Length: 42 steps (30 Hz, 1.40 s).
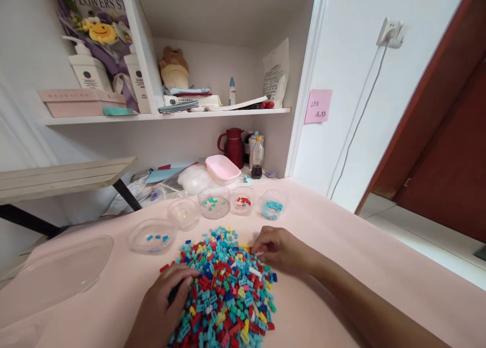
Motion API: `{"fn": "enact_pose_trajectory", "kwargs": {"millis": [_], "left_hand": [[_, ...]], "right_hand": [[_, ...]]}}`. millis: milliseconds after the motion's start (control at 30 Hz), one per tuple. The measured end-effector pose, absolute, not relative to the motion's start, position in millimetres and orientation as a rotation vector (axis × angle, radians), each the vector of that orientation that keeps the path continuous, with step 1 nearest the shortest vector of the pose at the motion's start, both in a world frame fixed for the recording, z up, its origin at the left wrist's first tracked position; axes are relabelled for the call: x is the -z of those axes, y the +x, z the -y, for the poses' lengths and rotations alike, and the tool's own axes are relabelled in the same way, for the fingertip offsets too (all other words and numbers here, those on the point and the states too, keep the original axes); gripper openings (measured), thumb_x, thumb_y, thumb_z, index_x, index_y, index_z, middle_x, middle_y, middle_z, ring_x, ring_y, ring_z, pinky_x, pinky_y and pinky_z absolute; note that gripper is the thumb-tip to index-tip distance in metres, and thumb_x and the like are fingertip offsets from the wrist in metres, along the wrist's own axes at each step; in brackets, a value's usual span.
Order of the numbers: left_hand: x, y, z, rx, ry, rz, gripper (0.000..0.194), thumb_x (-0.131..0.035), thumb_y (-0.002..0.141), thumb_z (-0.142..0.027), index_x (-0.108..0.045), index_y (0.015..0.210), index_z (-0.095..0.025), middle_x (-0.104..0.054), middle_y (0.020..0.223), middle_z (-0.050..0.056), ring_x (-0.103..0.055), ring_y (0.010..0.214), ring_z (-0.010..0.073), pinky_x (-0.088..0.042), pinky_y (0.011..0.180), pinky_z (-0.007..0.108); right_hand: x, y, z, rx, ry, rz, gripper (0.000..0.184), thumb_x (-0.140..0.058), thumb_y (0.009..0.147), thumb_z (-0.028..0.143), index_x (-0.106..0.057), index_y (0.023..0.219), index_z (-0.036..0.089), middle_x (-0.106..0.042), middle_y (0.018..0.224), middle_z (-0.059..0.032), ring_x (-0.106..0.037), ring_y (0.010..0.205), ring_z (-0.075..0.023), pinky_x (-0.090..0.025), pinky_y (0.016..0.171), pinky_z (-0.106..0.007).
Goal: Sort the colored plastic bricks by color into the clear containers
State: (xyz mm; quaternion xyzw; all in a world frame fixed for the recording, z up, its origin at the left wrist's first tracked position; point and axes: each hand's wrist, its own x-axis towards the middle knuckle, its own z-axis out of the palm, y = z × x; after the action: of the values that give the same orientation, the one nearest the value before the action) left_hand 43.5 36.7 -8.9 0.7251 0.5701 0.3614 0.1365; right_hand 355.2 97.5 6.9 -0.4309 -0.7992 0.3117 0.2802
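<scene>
Pink tablecloth [311, 206] under a white two-level shelf unit [212, 117]. Left to right: 1 clear lid [76, 267] flat on the cloth. Then 5 clear containers in an arc behind the pile: 1 with a few blue bricks [157, 237], 1 with a few tiny yellow pieces [183, 213], 1 with green bricks [210, 203], 1 with red bricks [243, 201], 1 with light-blue bricks [273, 206]. Counts inside: too small to be exact.

My left hand [167, 297] is on the pile's left edge, narrow, thumb and index tips near each other; can't tell if a brick is between them. 1 mixed brick pile [228, 292] sits between my hands, too many to count. My right hand [279, 246] is at its upper right edge, fingers curled narrow, tips by red and yellow bricks; can't tell if it's gripping one.

Behind the containers: 1 pink basin [223, 168], 1 dark red jug [234, 148], several bottles [257, 158]. Right wall: 1 pink sticky note [318, 106].
</scene>
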Motion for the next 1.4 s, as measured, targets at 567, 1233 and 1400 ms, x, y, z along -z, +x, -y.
{"fn": "enact_pose_trajectory", "kwargs": {"millis": [567, 1233, 1400], "left_hand": [[9.9, 41.5, -39.4, -1.022, 2.171, -1.655, 0.026, -0.052, 0.084, -0.041, -0.074, 0.092, -0.029, -0.073, 0.100, 0.001, -0.067, 0.096, 0.0184, -0.054, 0.085, 0.028], [12.3, 42.0, -38.8, -1.056, 2.121, -1.649, 0.026, -0.053, 0.083, -0.043, -0.074, 0.091, -0.029, -0.073, 0.100, 0.000, -0.067, 0.095, 0.0187, -0.054, 0.086, 0.029], [13.6, 39.7, -40.8, -1.047, 2.147, -1.633, 0.027, -0.052, 0.084, -0.042, -0.074, 0.094, -0.029, -0.072, 0.101, 0.001, -0.067, 0.095, 0.0177, -0.054, 0.085, 0.028]], "right_hand": [[6.5, 347.7, -103.6, -0.749, -1.192, 2.142, 0.025, -0.063, 0.075, 0.018, -0.073, 0.097, 0.025, -0.061, 0.084, -0.0016, -0.057, 0.070, -0.0134, -0.048, 0.066, -0.026], [1.9, 351.0, -103.1, -0.940, -1.156, 2.050, 0.023, -0.062, 0.076, 0.017, -0.071, 0.096, 0.022, -0.063, 0.089, -0.0028, -0.061, 0.076, -0.0143, -0.052, 0.070, -0.026], [3.1, 349.1, -103.2, -0.833, -1.151, 2.119, 0.019, -0.065, 0.074, 0.016, -0.073, 0.089, 0.023, -0.063, 0.094, -0.0037, -0.060, 0.078, -0.0146, -0.051, 0.073, -0.027]]}}
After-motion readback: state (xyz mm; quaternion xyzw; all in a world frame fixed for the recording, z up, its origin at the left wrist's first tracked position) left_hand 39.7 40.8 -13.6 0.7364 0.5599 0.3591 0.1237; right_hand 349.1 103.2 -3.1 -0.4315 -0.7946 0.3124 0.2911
